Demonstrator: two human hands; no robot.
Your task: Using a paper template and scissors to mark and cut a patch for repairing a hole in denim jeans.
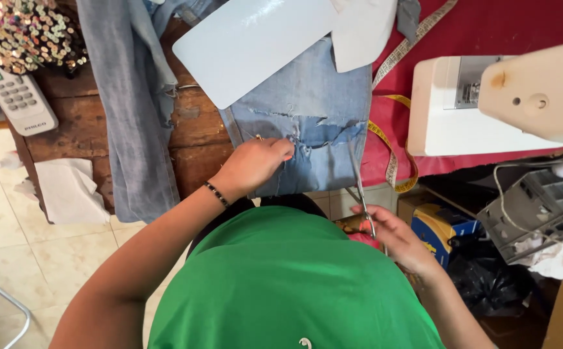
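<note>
A worn wooden table point(191, 139) stands on a pale tiled floor point(48, 258), with a red cloth point(488, 26) covering its right part. A piece of light blue denim point(320, 123) with a ragged tear across it lies over the table's near edge, part of it hanging down toward the person in a green shirt point(288, 284). The left hand point(255, 161), a dark beaded bracelet point(216, 193) at its wrist, presses down on the denim just left of the tear with its fingers curled, pinching the cloth. The right hand point(394, 236) grips the handles of a pair of scissors point(361, 190), fingers closed around them, and the thin blades point up along the right edge of the denim; I cannot tell whether the blades are apart. A pale blue-white board point(249, 42) lies on the upper part of the denim. A yellow measuring tape point(394, 158) curls just right of the denim, on the red cloth. More denim point(132, 110) hangs over the table further left. A white sewing machine point(488, 103) stands on the right. A white remote control point(11, 87) and a sequinned object point(32, 32) lie at the far left.
</note>
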